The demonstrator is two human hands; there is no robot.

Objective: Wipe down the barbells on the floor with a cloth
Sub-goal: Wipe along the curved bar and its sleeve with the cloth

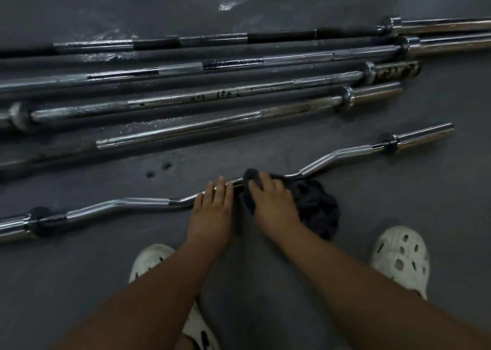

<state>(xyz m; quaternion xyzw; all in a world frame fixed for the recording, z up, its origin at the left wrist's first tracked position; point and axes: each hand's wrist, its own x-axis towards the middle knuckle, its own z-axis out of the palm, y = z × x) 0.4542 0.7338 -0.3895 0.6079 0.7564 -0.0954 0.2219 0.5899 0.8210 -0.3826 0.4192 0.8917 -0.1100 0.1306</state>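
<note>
A chrome curl bar (pixel 119 203) with bent grips lies across the dark floor nearest to me. My left hand (pixel 212 206) rests on its middle with fingers straight and flat over the shaft. Just to the right, my right hand (pixel 273 203) grips a dark cloth (pixel 316 206) wrapped over the same bar; the rest of the cloth bunches on the floor behind the hand. Several long straight barbells (pixel 225 94) lie side by side farther away, some with rust spots.
My two feet in white perforated clogs (pixel 401 256) stand on the dark grey floor (pixel 265 4) close behind the curl bar. Wet patches shine on the floor near the far bars. The barbell sleeves (pixel 377 94) end at the right.
</note>
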